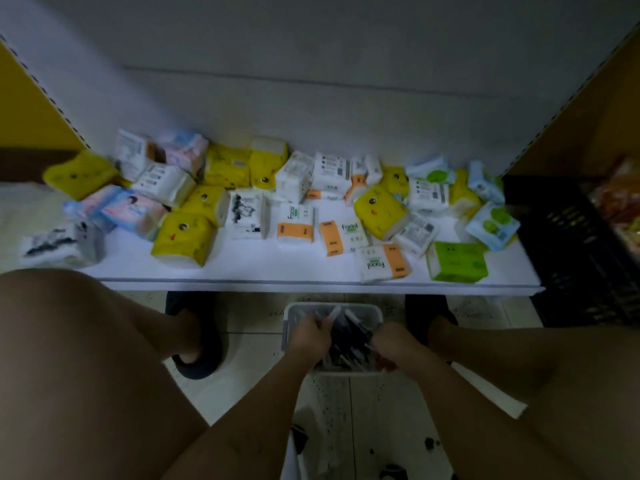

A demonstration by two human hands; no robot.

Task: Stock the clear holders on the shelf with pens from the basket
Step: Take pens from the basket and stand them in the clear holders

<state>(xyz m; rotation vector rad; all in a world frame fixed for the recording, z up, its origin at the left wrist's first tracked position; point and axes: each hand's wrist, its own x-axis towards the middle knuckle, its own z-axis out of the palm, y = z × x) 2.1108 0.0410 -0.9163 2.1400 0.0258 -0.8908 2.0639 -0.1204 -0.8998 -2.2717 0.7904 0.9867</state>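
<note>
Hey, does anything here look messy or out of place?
Yes. The tissue packs on the shelf lie jumbled: tipped, overlapping, one Facial pack upside down near the front edge. Dark specks dot the floor by the basket of pens.

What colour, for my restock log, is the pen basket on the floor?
The basket is white, clearest in the head view.

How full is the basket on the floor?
Not empty: dark pens lie in the basket between the left hand and right hand. How deep, cannot tell.
</note>
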